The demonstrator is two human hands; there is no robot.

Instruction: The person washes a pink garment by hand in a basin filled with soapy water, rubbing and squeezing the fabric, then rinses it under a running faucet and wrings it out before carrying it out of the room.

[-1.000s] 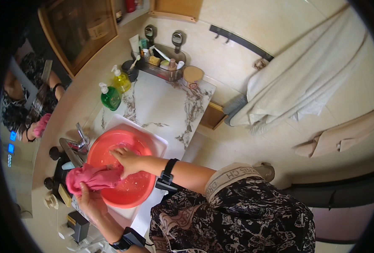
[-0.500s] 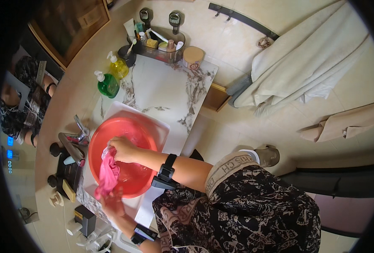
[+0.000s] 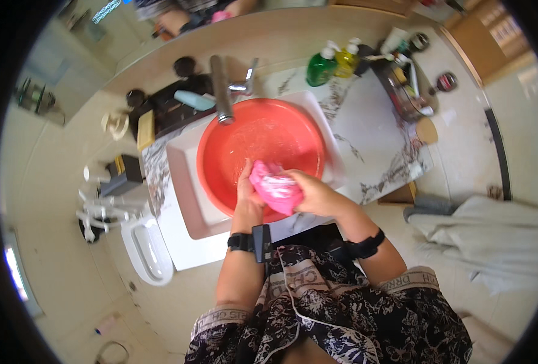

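Observation:
Over the near side of a round red-orange basin [image 3: 214, 176], I hold a bunched pink cloth [image 3: 279, 192] with paler, shiny patches. My left hand [image 3: 248, 187] lies against the cloth's left side, thumb and fingers closed on it. From the right, my right hand [image 3: 317, 195] grips the other side; some of its fingers are hidden by the cloth. The basin stands in a white rectangular sink [image 3: 190, 212], with what looks like a little clear water in it. A chrome faucet [image 3: 222, 91] reaches over its far rim.
Green [image 3: 321, 68] and yellow [image 3: 346, 60] pump bottles stand at the back of the marbled counter [image 3: 372, 145]. An organizer of toiletries [image 3: 405, 88] is at the right. Left of the faucet sits a dark tray with a yellow bar [image 3: 146, 130]. A toilet [image 3: 147, 252] is at lower left.
The view has turned, so the basin now lies straight ahead. The cloth, which hung from my right hand, is now bunched between both hands. My left hand has come onto it.

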